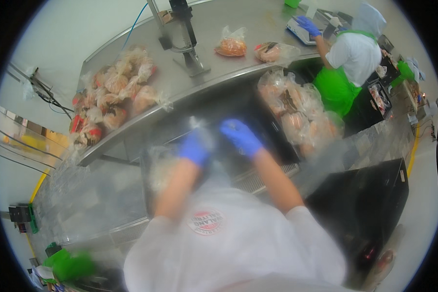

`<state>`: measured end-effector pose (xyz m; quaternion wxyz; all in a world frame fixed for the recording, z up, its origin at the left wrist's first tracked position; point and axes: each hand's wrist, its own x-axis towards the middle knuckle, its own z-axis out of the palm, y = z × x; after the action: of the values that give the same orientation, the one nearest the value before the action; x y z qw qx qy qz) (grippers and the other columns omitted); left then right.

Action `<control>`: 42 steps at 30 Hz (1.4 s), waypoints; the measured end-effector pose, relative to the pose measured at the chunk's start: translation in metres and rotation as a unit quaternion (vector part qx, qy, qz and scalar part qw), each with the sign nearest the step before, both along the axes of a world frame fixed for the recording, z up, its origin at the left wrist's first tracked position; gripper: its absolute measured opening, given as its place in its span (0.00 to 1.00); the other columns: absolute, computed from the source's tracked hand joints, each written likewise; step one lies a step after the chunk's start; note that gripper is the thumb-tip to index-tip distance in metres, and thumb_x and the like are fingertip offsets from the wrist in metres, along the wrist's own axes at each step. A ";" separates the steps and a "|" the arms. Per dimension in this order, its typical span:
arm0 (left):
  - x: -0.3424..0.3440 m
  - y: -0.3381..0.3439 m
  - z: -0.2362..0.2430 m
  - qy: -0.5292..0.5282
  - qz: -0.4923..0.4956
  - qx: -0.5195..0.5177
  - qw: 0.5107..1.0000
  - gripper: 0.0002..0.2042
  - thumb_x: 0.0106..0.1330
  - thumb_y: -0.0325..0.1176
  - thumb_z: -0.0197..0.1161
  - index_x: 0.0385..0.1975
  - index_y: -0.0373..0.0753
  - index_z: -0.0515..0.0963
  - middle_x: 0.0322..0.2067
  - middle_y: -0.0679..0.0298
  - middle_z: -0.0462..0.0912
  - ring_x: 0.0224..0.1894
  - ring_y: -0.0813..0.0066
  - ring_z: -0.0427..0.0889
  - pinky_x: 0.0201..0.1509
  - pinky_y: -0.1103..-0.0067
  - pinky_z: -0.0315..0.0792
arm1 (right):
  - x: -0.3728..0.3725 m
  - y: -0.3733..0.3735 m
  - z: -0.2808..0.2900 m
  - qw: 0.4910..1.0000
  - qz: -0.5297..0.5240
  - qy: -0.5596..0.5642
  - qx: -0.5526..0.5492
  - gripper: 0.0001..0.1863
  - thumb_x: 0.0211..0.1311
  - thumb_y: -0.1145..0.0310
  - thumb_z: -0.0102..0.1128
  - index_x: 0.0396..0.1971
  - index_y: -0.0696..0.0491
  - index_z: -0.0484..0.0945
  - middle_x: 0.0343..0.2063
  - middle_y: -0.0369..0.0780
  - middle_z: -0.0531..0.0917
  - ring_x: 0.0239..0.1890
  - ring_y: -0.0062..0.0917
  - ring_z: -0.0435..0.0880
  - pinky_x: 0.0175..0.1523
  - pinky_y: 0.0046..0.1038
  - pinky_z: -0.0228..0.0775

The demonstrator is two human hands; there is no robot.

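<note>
My blue-gloved left hand (193, 147) is smeared by motion over the dim area below the counter's front edge, beside a pale, blurred plastic bag (161, 165); whether it holds anything is unclear. My blue-gloved right hand (240, 136) has its fingers curled near a shiny blurred spot, their contents hidden. Just right of it, a black crate (272, 141) holds several clear bags of pale orange meat, likely poultry (297, 107). Ahead, the steel counter (185, 90) carries a pile of similar bags (114, 95) at left and two single bags (231, 46) farther back.
A metal stand (192, 63) rises from the counter. A co-worker (353, 56) in a green apron works at a scale (299, 34) at upper right. A large black crate (355, 199) sits at lower right. Green objects (70, 265) are at lower left.
</note>
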<state>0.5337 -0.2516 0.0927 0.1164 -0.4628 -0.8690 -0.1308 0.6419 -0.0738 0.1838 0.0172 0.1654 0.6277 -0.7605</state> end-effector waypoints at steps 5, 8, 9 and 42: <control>-0.101 0.101 0.007 -0.756 -0.090 0.519 0.389 0.21 0.71 0.40 0.45 0.60 0.38 0.63 0.43 0.59 0.76 0.43 0.67 0.76 0.48 0.74 0.73 | -0.132 0.036 -0.021 0.996 -0.024 0.037 0.079 0.26 0.55 0.58 0.64 0.51 0.57 0.73 0.39 0.38 0.79 0.37 0.21 0.78 0.40 0.23 0.71; -0.151 0.145 0.056 -0.756 -0.027 0.530 0.382 0.24 0.68 0.40 0.52 0.61 0.39 0.61 0.52 0.60 0.72 0.53 0.68 0.72 0.57 0.76 0.67 | -0.202 0.088 -0.039 0.980 -0.157 0.062 -0.103 0.21 0.53 0.71 0.62 0.48 0.60 0.72 0.37 0.39 0.80 0.38 0.23 0.80 0.44 0.25 0.73; -0.162 0.149 0.080 -0.743 0.037 0.529 0.409 0.25 0.67 0.40 0.55 0.62 0.40 0.61 0.53 0.60 0.71 0.54 0.68 0.71 0.58 0.76 0.66 | -0.221 0.099 -0.033 0.973 -0.161 0.064 -0.155 0.20 0.53 0.72 0.61 0.48 0.58 0.72 0.37 0.38 0.80 0.37 0.23 0.80 0.40 0.23 0.73; -0.467 0.037 0.271 -0.135 0.217 0.411 0.875 0.20 0.49 0.25 0.70 0.43 0.34 0.74 0.34 0.63 0.81 0.34 0.77 0.80 0.40 0.80 0.74 | -0.498 0.203 -0.141 0.808 0.083 0.067 0.580 0.32 0.47 0.65 0.68 0.53 0.52 0.67 0.50 0.50 0.69 0.52 0.45 0.71 0.55 0.38 0.68</control>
<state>0.0668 -0.2145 0.3636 0.2027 -0.1514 -0.8229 -0.5087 0.1437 0.1290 0.0425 -0.0606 0.0406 0.9628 -0.2601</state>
